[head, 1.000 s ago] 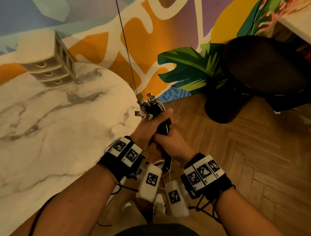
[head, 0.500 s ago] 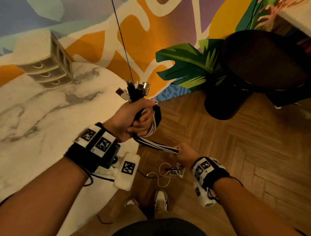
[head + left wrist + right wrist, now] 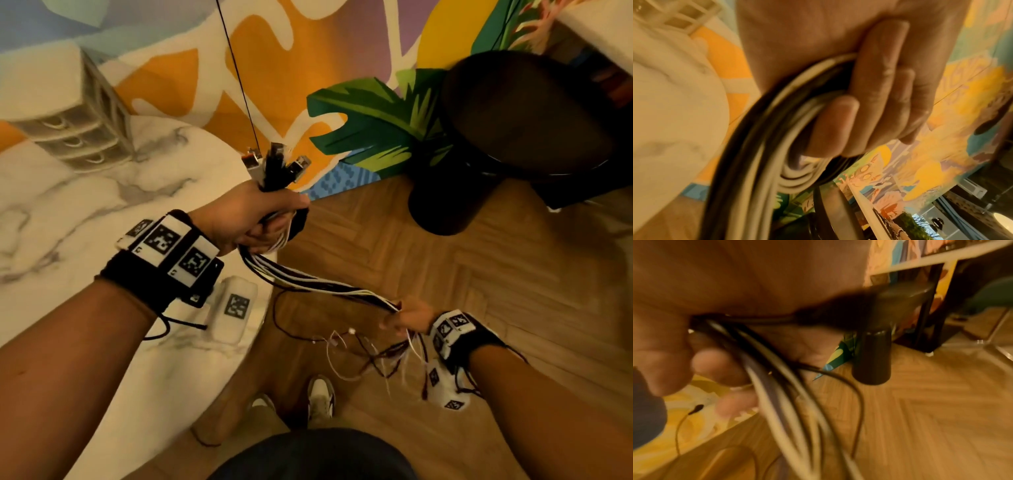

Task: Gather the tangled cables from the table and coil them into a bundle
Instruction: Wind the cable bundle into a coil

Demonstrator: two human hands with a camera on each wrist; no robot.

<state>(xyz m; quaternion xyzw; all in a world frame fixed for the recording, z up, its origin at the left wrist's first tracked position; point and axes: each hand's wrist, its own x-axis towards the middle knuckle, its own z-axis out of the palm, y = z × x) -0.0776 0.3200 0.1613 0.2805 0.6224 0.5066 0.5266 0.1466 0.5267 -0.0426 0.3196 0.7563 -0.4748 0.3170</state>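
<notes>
A bunch of black and white cables stretches between my two hands, off the table's right edge and above the floor. My left hand grips the upper end in a fist, with several plug ends sticking up out of it. The left wrist view shows its fingers curled round looped white and black cables. My right hand, lower and to the right, holds the same strands in its curled fingers. Thin loose cable ends dangle below it toward the floor.
The round marble table is at the left, with a small drawer unit at its back. A dark round stool stands at the right on the wooden floor. A thin black cord hangs down near the plugs. My shoes are below.
My hands were together round the bundle a second ago. The right hand has since slid down and right along the cables, drawing them out straight, while the left hand rose with the plug ends.
</notes>
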